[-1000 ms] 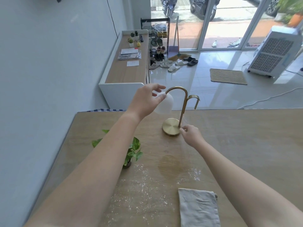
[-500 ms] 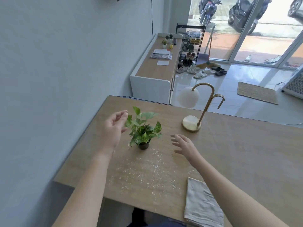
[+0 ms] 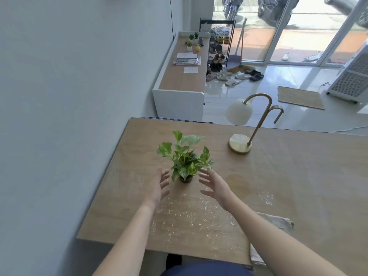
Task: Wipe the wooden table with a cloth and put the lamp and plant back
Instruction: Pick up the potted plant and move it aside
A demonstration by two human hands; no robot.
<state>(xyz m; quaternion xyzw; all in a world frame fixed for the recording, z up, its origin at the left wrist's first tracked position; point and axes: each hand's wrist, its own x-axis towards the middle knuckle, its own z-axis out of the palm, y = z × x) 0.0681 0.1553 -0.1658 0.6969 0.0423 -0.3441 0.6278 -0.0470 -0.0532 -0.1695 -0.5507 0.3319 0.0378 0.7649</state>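
Your left hand [image 3: 159,188] was spread, holding nothing, just left of the plant [image 3: 185,156], which stood upright on the table [image 3: 298,176] between your palms. Your right hand [image 3: 216,188] was spread likewise, just right of it. The sound move, I judged, was to close evenly on the pot [image 3: 185,179] below the leaves and lift straight, clear of the lamp [image 3: 249,124] beyond your right fingers.

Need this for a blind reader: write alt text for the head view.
An open left hand and right hand flank a potted plant on a wooden table. A brass lamp stands farther right; a cloth lies under the right arm.
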